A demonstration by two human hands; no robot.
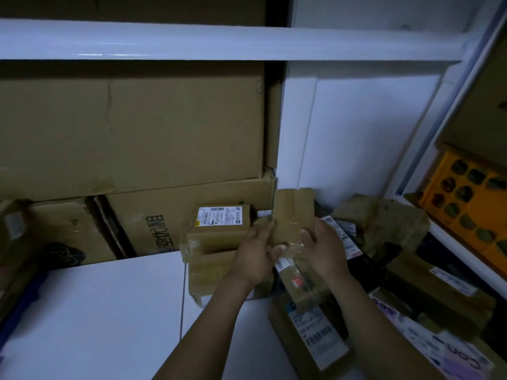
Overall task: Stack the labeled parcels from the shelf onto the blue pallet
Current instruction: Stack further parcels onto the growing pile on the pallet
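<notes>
Cardboard fills most of our view. A big plain carton [131, 127] sits under the white shelf beam [219, 42], its left side cut off by the frame. Beneath it lies a second carton [192, 212] with dark print running sideways, too dim for us to read. In front spreads a white board [96, 311]. At its far left a dark blue edge [19, 305] is mostly out of frame, and we cannot tell what it is.

To the right a heap of parcels [384, 226] lies in shadow, overlapping so that few outlines are whole. An orange crate [466, 198] on the side shelf is cropped by the frame. Near the bottom, a flat parcel with barcode labels [315, 330] is partly covered by the right forearm.

Just left of the hands a labelled parcel [219, 226] rests on another box, its white label facing us with text too small to read. The small taped parcel [293, 212] is held upright between both hands, in front of the second carton's corner. The left grip [255, 256] clasps its left side, thumb across the lower front. The right grip [326, 250] curls round its right side, fingertips hidden behind the hand. We cannot tell whether this parcel bears a label.
</notes>
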